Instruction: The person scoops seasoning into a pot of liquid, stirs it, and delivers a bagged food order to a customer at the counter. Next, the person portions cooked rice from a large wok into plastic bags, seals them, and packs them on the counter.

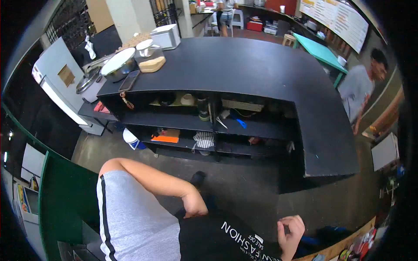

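Observation:
My left hand (pixel 194 205) is bent in at my waist, at the edge of my black shirt (pixel 226 235). Its fingers are hidden, so any hold cannot be made out. My right hand (pixel 291 230) hovers at the lower right, in front of my body. Its fingers curl loosely, the thumb stands apart from them, and nothing shows between them. Ahead of both hands stands a black counter (pixel 235 61) with open shelves beneath. A phone (pixel 129 81) with a strap lies at the counter's left edge, out of reach of either hand.
On the counter's left are a metal pot (pixel 118 65), a clear container (pixel 150 58) and a white box (pixel 166 37). A white refrigerator (pixel 61 82) stands far left. A person in grey (pixel 356 89) is at right; another person (pixel 224 15) is at the back, near a turquoise table (pixel 320 52).

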Action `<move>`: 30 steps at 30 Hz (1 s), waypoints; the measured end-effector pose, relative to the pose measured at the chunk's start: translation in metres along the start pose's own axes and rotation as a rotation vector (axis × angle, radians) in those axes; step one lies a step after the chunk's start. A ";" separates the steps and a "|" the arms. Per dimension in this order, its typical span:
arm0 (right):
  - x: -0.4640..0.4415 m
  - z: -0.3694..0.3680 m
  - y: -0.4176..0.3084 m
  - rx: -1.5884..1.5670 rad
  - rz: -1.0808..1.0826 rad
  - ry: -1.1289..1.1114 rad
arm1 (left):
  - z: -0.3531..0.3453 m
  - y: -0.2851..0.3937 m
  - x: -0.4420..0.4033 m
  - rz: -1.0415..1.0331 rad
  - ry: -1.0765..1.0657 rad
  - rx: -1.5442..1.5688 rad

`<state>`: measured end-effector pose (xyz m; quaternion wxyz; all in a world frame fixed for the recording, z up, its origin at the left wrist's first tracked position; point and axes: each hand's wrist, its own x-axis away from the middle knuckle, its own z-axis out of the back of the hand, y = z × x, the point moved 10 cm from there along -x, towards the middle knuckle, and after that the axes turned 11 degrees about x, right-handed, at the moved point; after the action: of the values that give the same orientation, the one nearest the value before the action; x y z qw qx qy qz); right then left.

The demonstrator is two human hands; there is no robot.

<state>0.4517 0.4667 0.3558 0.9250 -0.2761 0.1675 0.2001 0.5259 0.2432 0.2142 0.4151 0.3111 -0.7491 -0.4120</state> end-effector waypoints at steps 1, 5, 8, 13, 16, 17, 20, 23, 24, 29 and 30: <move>-0.017 -0.015 -0.005 -0.007 0.017 0.022 | -0.002 -0.016 0.009 -0.080 0.023 0.085; -0.086 -0.083 -0.048 -0.061 0.127 -0.018 | -0.012 -0.030 0.092 -0.256 0.079 0.308; -0.141 -0.153 -0.082 -0.090 0.192 -0.095 | 0.005 -0.118 0.164 0.186 0.349 0.004; -0.259 -0.273 -0.181 -0.185 0.416 -0.214 | -0.002 -0.233 0.281 0.396 0.505 0.297; -0.340 -0.321 -0.267 -0.332 0.592 -0.255 | -0.030 -0.291 0.306 0.372 0.604 0.495; -0.363 -0.341 -0.295 -0.324 0.636 -0.318 | -0.032 -0.302 0.300 0.252 0.558 0.243; -0.423 -0.407 -0.361 -0.247 0.787 -0.316 | -0.050 -0.292 0.333 0.174 0.761 0.394; -0.469 -0.483 -0.403 -0.114 0.753 -0.479 | -0.055 -0.245 0.363 -0.252 0.690 0.546; -0.478 -0.503 -0.410 -0.064 0.736 -0.497 | -0.058 -0.227 0.373 -0.417 0.637 0.612; -0.497 -0.549 -0.437 0.165 0.641 -0.619 | -0.046 -0.247 0.427 -0.397 1.000 0.616; -0.498 -0.554 -0.439 0.202 0.624 -0.635 | -0.044 -0.256 0.436 -0.332 1.077 0.554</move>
<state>0.1142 -0.3286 0.3215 0.8483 -0.0459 -0.0307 0.5266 0.3946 -0.2441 0.1636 0.5686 0.6832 -0.4557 -0.0470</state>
